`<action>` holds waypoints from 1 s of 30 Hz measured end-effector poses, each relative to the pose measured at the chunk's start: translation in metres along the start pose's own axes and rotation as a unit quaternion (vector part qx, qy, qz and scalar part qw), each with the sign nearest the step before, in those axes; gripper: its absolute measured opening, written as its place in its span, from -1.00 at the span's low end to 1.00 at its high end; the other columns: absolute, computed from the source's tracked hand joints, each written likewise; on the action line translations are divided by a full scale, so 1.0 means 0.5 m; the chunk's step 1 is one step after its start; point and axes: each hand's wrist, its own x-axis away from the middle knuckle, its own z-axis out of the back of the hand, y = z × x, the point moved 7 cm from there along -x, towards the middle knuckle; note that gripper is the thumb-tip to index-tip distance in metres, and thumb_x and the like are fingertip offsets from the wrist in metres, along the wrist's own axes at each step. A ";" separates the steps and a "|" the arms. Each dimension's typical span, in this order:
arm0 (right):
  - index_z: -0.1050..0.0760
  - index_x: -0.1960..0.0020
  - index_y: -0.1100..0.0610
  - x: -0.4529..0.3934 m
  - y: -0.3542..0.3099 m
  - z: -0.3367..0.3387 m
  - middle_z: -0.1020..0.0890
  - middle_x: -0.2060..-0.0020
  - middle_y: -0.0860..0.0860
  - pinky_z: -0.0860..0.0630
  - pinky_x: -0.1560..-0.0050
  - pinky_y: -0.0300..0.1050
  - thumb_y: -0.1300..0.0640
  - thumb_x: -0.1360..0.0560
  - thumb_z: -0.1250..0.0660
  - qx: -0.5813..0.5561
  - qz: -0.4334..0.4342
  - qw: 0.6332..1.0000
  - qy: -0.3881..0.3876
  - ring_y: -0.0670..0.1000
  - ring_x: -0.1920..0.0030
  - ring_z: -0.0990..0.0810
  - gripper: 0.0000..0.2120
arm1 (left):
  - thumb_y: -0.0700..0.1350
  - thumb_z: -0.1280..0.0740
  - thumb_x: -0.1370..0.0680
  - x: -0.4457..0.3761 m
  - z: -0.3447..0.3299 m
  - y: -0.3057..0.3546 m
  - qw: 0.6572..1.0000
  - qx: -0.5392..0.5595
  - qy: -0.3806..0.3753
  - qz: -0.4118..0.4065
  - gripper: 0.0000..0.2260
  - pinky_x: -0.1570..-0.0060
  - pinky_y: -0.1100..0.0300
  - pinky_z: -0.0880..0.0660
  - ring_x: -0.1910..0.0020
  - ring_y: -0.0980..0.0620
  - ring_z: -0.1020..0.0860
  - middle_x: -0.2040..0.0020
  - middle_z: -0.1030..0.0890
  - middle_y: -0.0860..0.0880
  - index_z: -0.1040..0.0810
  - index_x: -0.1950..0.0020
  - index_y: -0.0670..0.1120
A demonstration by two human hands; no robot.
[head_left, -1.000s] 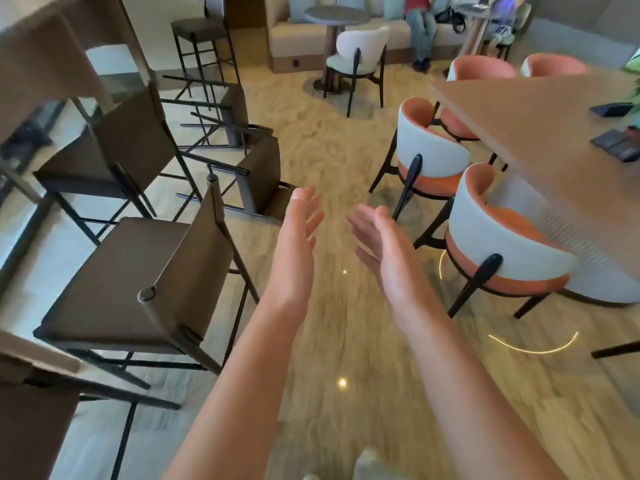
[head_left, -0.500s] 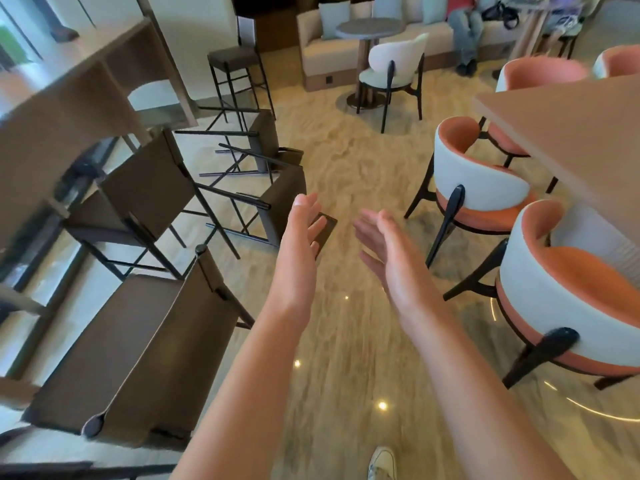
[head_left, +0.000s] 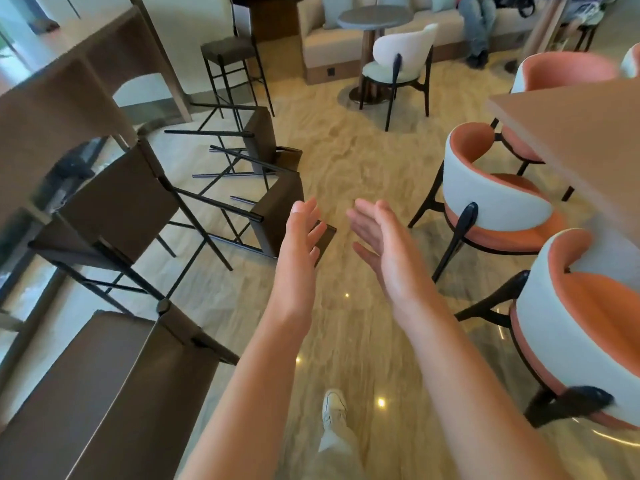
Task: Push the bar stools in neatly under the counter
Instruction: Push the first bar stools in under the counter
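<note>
Dark brown bar stools line the wooden counter on my left. One upright stool fills the near left, a second upright stool stands behind it. Two more lie tipped on their sides on the floor: a nearer fallen stool and a farther fallen stool. A backless stool stands at the counter's far end. My left hand and my right hand are held out in front of me with straight fingers, empty, above the floor just short of the nearer fallen stool.
Orange-and-white round chairs crowd a wooden table on my right. A white chair, a small round table and a sofa with a seated person are at the back. An aisle of marble floor runs between.
I have walked forward along the counter. The nearest upright stool has slid down to my lower left and the fallen stools are closer. Both hands stay held out and empty.
</note>
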 end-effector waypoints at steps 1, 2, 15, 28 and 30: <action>-0.41 -0.44 -0.02 -0.027 0.000 0.000 -0.56 -0.30 -0.14 -0.38 -0.45 -0.01 -0.16 -0.68 -0.03 0.007 -0.002 1.000 0.001 -0.19 -0.34 -0.48 -0.56 | 0.29 0.00 -0.65 -0.030 -0.001 -0.006 1.000 0.007 0.000 0.005 -0.47 -0.53 -0.03 -0.24 -0.41 0.18 -0.45 -0.47 -0.46 0.12 -0.38 -0.53 0.11; -0.41 -0.45 -0.02 -0.053 -0.003 -0.002 -0.56 -0.30 -0.14 -0.37 -0.45 0.00 -0.17 -0.67 -0.04 0.017 -0.001 1.000 0.001 -0.19 -0.34 -0.47 -0.55 | 0.28 0.00 -0.67 -0.062 -0.002 -0.008 1.000 0.014 0.000 0.007 -0.49 -0.53 -0.05 -0.23 -0.41 0.17 -0.45 -0.47 -0.47 0.11 -0.38 -0.53 0.10; -0.37 -0.50 -0.04 -0.408 -0.092 -0.003 -0.52 -0.37 -0.15 -0.33 -0.48 0.04 -0.35 -0.45 -0.07 0.089 0.017 0.995 0.047 -0.19 -0.37 -0.45 -0.29 | 0.24 0.03 -0.70 -0.470 -0.063 0.035 0.997 0.061 -0.043 -0.003 -0.51 -0.51 0.00 -0.25 -0.40 0.17 -0.46 -0.47 -0.47 0.10 -0.38 -0.53 0.10; -0.38 -0.49 -0.05 -0.713 -0.046 0.084 -0.55 -0.32 -0.17 -0.36 -0.46 0.02 -0.34 -0.45 -0.08 0.068 -0.026 0.997 0.028 -0.21 -0.35 -0.47 -0.30 | 0.23 0.05 -0.70 -0.741 -0.168 -0.031 0.998 0.034 -0.035 0.037 -0.51 -0.52 0.00 -0.23 -0.41 0.19 -0.44 -0.49 -0.44 0.11 -0.35 -0.55 0.09; -0.39 -0.47 -0.06 -0.778 -0.042 0.108 -0.55 -0.32 -0.17 -0.36 -0.46 0.02 -0.34 -0.45 -0.08 0.061 -0.034 0.997 0.020 -0.22 -0.34 -0.47 -0.32 | 0.24 0.05 -0.70 -0.795 -0.196 -0.036 0.999 0.023 -0.024 0.038 -0.51 -0.53 -0.02 -0.22 -0.41 0.19 -0.43 -0.49 -0.44 0.12 -0.35 -0.55 0.10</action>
